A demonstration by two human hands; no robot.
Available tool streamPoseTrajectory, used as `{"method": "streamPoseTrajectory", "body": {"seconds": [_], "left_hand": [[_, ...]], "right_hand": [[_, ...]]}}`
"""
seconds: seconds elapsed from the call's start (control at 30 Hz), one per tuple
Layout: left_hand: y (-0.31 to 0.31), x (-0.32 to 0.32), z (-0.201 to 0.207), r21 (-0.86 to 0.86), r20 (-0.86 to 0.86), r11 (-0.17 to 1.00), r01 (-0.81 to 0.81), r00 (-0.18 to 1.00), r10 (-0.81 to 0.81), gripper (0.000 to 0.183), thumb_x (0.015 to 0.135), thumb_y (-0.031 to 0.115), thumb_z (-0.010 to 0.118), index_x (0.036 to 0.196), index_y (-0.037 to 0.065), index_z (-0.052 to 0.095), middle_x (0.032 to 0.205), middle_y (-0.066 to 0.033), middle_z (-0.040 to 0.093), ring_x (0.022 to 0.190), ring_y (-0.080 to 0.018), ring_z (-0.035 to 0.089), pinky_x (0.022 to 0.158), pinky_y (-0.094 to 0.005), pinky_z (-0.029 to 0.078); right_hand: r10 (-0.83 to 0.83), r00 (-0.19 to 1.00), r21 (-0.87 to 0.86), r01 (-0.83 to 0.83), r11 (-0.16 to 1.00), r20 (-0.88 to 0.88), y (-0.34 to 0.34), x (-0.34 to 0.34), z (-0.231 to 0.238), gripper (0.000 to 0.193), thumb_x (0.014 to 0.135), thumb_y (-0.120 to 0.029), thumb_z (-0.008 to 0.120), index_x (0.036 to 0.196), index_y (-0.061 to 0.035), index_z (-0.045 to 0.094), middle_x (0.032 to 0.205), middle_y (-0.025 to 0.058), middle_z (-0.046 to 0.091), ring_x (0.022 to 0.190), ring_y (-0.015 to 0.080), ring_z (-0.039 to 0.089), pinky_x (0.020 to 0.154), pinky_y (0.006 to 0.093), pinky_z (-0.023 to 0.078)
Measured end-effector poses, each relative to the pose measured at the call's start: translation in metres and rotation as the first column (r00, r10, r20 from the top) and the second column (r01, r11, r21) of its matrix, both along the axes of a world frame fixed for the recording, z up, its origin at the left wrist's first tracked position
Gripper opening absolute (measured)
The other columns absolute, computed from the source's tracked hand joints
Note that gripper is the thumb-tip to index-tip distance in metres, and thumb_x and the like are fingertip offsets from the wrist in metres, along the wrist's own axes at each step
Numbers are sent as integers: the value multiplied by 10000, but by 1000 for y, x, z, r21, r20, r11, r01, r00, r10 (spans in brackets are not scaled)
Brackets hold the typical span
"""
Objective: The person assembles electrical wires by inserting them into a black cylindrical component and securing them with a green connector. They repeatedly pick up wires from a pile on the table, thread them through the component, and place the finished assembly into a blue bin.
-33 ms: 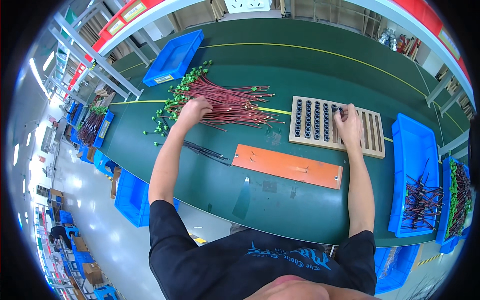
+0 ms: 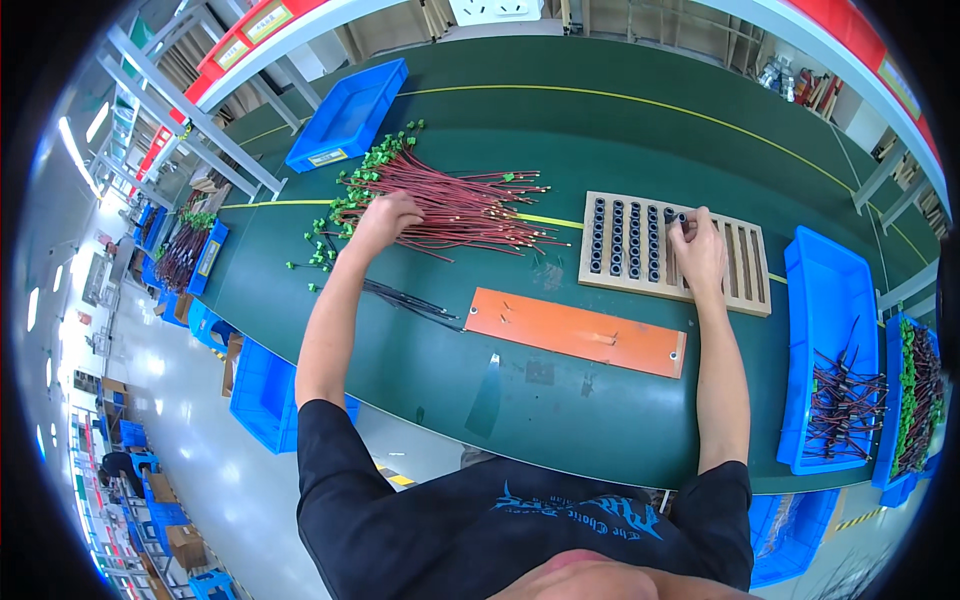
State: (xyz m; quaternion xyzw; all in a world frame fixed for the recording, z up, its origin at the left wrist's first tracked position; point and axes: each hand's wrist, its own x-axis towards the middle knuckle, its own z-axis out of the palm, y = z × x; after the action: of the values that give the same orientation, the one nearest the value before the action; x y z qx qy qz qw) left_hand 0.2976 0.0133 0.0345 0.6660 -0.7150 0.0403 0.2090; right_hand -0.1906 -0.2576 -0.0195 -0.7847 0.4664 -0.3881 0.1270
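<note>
My left hand is at the near left side of a heap of dark red wires with green connectors at their left ends. Its fingers are curled together against the wires, and whatever they hold is hidden. Over a wooden rack with long slots, my right hand pinches a small black cylindrical part. Several rows of black tubular parts stand in the rack's left slots, to the left of that hand. The slots to its right show no parts.
An orange board lies nearer me, with black wires at its left. A blue tray stands at the back left. At the right, a blue bin holds wired assemblies. Shelf posts rise at the left edge.
</note>
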Motion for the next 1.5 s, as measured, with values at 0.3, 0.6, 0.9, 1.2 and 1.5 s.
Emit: {"method": "streamPoseTrajectory", "body": {"seconds": [0.3,0.6,0.9,1.2,1.5], "left_hand": [[39,-8,47,-4,-161,977,-213,964,210,116,811,21,769,925,9,755,859,-127,711,825,-296,702,760,-395,565],[69,-15,64,16,-37,987,-158,987,158,135,811,37,756,944,23,739,898,-127,696,872,-335,688,778,-429,548],[108,-29,23,437,197,886,-153,978,72,197,838,67,755,1034,68,743,958,-109,664,872,-356,681,765,-472,553],[111,-13,15,256,5,950,-178,983,182,114,879,11,695,990,17,671,951,-139,679,887,-360,696,766,-439,556],[124,65,80,-144,-478,829,-540,772,420,159,985,102,676,1009,-27,766,906,-67,765,760,-118,699,746,-283,573]], "right_hand": [[41,999,-37,-41,998,8,-6,-4,-7,268,925,-250,714,1117,-97,607,815,82,727,715,273,704,633,433,532],[65,998,-33,-66,997,-28,0,-2,1,225,935,-177,698,1139,-81,705,791,97,688,672,248,657,649,392,534],[65,995,-48,-69,996,-77,-6,-3,-5,216,944,-198,687,1131,-91,706,786,98,688,695,267,668,653,421,527],[59,994,-61,-65,996,-97,-1,-2,-1,200,945,-200,682,1120,-106,704,792,96,685,715,279,670,659,432,524],[61,992,-50,-67,997,-107,-1,-4,-1,214,947,-203,685,1135,-101,693,791,104,679,704,291,662,660,432,521]]}}
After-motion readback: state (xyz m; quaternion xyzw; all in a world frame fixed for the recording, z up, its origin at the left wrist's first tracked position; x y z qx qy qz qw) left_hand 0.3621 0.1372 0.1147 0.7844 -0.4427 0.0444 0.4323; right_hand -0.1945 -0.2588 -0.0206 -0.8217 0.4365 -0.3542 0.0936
